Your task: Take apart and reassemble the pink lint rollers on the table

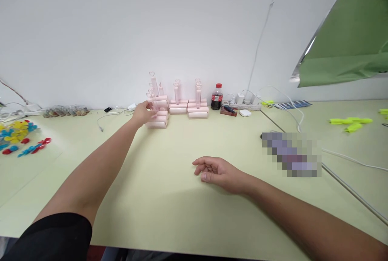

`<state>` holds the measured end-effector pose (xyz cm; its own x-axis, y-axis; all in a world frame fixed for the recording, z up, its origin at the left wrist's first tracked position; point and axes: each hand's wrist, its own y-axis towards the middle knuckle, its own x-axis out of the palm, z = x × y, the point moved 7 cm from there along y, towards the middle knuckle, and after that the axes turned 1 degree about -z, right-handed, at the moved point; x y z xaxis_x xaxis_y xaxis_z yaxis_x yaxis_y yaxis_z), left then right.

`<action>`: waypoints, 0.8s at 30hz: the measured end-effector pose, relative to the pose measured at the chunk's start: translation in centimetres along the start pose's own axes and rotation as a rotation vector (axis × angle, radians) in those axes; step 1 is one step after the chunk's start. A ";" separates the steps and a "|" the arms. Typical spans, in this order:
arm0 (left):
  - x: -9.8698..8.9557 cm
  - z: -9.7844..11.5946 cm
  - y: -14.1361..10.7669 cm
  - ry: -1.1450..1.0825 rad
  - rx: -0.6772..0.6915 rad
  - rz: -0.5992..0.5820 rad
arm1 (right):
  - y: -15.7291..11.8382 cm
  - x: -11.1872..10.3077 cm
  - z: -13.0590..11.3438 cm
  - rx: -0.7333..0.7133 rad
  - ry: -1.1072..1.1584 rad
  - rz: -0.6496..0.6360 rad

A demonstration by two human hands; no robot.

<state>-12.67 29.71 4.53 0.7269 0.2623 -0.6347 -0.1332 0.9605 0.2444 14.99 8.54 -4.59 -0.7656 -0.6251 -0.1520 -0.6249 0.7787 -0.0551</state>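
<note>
My left hand [142,114] reaches out to the far side of the table, its fingers closed about the upright handle of a pink lint roller [157,123] in the leftmost group. Part of that handle is hidden behind the fingers. Beside it stand more pink lint rollers, with heart-shaped loops topping their handles: a middle group [178,109] and a right group [198,112]. Over the middle of the table my right hand [220,173] holds nothing, its fingers loosely bent and apart.
Right of the rollers are a cola bottle [216,98], a power strip [242,105] and a white adapter [245,113]. A blurred-out object [289,155] lies at right, near neon-yellow pieces [351,122]. Colourful plastic pieces [18,133] and bagged items [65,110] lie left.
</note>
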 end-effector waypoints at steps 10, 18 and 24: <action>0.5 -0.3 0.7 -0.014 -0.006 0.014 | 0.1 0.0 0.3 -0.002 -0.014 -0.001; 0.5 0.3 0.8 0.042 0.013 0.051 | 0.0 -0.1 0.4 0.019 -0.022 0.000; 0.4 0.5 0.2 0.105 0.010 0.074 | 0.0 0.0 0.4 0.023 -0.025 -0.007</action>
<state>-12.09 29.95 4.71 0.6411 0.3409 -0.6876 -0.1766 0.9374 0.3001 15.10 8.54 -4.97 -0.7570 -0.6291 -0.1766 -0.6263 0.7756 -0.0785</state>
